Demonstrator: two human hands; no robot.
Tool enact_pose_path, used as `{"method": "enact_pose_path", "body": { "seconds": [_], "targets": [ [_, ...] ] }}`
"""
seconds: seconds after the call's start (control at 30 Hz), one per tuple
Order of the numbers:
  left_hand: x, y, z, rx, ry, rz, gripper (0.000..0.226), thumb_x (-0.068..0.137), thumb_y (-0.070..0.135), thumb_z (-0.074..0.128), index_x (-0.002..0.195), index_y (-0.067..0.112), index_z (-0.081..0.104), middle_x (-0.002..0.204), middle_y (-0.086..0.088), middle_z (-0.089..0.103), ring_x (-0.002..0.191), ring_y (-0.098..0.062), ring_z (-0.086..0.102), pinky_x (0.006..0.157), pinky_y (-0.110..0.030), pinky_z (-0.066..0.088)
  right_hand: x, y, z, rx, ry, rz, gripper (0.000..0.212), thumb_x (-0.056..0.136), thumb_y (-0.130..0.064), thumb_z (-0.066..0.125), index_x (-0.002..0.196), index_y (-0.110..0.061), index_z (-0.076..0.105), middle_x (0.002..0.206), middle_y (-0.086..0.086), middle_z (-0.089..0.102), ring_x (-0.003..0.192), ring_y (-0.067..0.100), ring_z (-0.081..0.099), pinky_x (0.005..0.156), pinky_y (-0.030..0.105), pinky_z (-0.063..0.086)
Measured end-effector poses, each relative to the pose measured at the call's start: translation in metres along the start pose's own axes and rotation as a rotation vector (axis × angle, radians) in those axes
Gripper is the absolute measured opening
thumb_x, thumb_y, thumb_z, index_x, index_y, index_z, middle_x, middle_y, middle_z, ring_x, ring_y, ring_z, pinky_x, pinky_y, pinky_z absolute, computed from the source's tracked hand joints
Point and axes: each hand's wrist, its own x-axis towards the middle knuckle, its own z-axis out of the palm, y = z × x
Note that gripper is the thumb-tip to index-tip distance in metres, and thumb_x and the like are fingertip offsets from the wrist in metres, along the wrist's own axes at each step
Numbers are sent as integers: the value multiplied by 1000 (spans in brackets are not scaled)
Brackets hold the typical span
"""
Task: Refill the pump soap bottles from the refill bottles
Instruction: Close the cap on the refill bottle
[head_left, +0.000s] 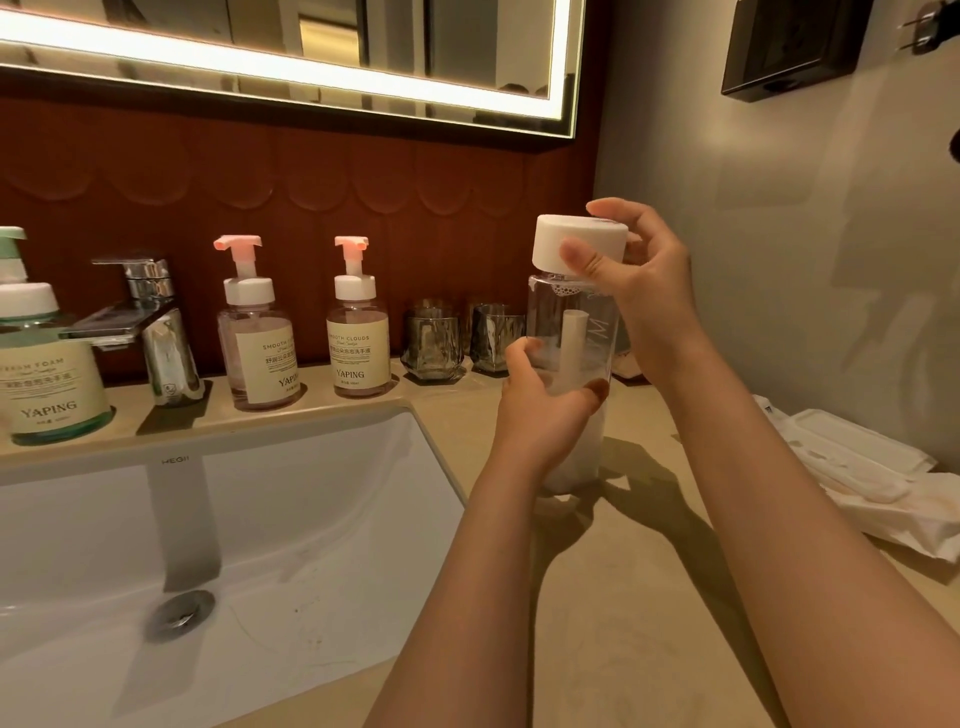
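Note:
A clear refill bottle (574, 317) with a wide white cap (579, 239) stands upright on the counter to the right of the sink. My left hand (540, 410) grips its lower body, where whitish liquid shows. My right hand (623, 265) holds the cap from the right, thumb in front and fingers over the top. Two pink-pump soap bottles (260, 332) (357, 327) stand on the ledge behind the sink. A green-pump bottle (41, 358) stands at the far left, partly cut off by the frame.
A chrome faucet (156, 322) rises between the green and pink bottles. The white sink basin (234, 519) fills the lower left. Two dark glass tumblers (434, 338) (496, 335) stand behind the refill bottle. White packaging and tissue (862, 467) lie at the right.

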Motion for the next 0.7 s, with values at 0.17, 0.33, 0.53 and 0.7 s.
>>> {"method": "enact_pose_path", "body": {
  "seconds": [0.17,0.33,0.53,0.7],
  "targets": [
    [0,0,-2,4,-20,-6,67,87,23,63,138,25,20,139,-2,35,118,-16,37,96,-35,33,1,1,-5,156,-62,89,45,87,-17,58,130,-18,43,112,-1,52,103,19,56,85,29,54],
    [-1,0,-1,4,-39,-2,66,87,23,63,138,25,20,134,0,34,110,-12,34,92,-32,32,4,-9,-7,285,-77,131,47,89,-27,52,133,-10,45,113,6,56,96,17,59,82,31,54],
    [0,1,-1,-1,-38,-16,67,86,20,64,137,24,20,118,6,34,107,-12,35,94,-34,33,1,-11,0,66,-4,63,43,85,-22,63,125,-15,50,112,3,54,106,21,55,83,29,54],
    [0,1,0,-1,-45,-22,68,86,21,64,137,24,20,126,2,37,107,-11,35,91,-32,32,3,-11,-3,36,23,56,43,81,-18,67,121,-14,52,100,-4,55,94,12,58,70,21,55]
  ]
}}
